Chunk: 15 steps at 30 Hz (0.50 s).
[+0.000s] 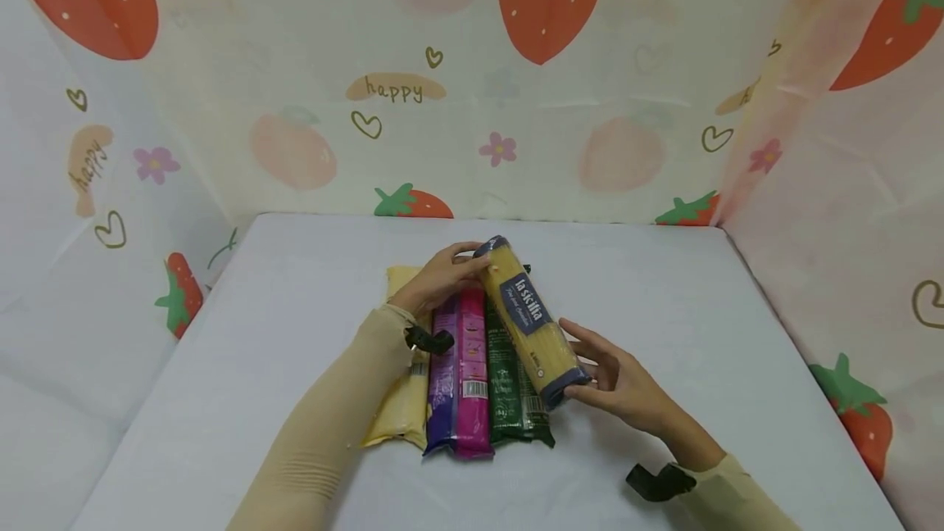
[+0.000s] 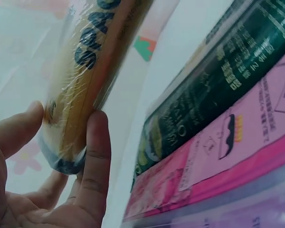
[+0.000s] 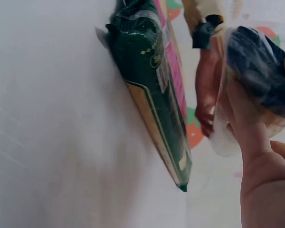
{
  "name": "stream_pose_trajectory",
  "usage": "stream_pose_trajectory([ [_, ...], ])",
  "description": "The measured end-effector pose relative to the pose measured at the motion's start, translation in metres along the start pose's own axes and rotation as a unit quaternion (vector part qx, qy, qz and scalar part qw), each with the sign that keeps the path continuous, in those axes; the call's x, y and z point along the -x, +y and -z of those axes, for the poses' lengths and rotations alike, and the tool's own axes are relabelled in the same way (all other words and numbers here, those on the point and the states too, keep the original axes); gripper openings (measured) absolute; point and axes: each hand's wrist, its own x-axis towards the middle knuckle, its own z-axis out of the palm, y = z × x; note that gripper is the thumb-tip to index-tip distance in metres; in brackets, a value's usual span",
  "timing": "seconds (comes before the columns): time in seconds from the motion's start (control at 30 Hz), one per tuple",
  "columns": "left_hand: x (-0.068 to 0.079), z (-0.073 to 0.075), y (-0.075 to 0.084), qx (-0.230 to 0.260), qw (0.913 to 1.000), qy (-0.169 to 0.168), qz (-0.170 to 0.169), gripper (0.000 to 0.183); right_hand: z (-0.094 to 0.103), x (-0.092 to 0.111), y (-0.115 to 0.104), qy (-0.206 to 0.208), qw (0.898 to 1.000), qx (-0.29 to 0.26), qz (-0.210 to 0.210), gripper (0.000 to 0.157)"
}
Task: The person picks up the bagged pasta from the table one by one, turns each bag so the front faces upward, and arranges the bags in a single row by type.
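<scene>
Pasta pack (image 1: 522, 326) up in two hands, head view first: it's slanting over the desk (image 1: 258, 326), upper end to the left hand (image 1: 445, 275), lower end to the right hand (image 1: 627, 383), its blue label facing up. Both hands have fingers parted about as wide as the pack and bent around its ends. Beneath it, side by side, lie a yellow packet (image 1: 400, 412), a purple-and-pink packet (image 1: 460, 412) and a green packet (image 1: 509, 408), the green one partly covered from this angle. Over to the left wrist, and here's the grip up close: thumb on one side, a finger along the other, dark-banded end held between them, more fingers curled behind; the pack hangs clear of the green and pink packets. Now the right wrist: a finger lies along the clear wrapper at the dark blue end, the thumb cut off by the frame edge, while the green packet rests on the desk well apart from the grip and the left hand shows beyond.
</scene>
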Motion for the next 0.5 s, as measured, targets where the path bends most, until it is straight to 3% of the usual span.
stream_pose_trajectory([
  [0.1, 0.003, 0.000, 0.004, 0.002, 1.0000, -0.007, 0.005, 0.067, -0.001, 0.001, 0.003, -0.017, 1.000, -0.019, -0.007, 0.092],
  [0.37, 0.010, 0.003, 0.016, -0.050, 0.9953, -0.071, 0.043, 0.076, -0.006, 0.004, 0.010, -0.031, 0.998, -0.048, -0.018, 0.088],
  [0.5, 0.013, 0.001, 0.017, -0.043, 0.9943, -0.081, 0.055, 0.079, -0.009, 0.005, 0.014, -0.043, 0.997, -0.057, -0.025, 0.092],
])
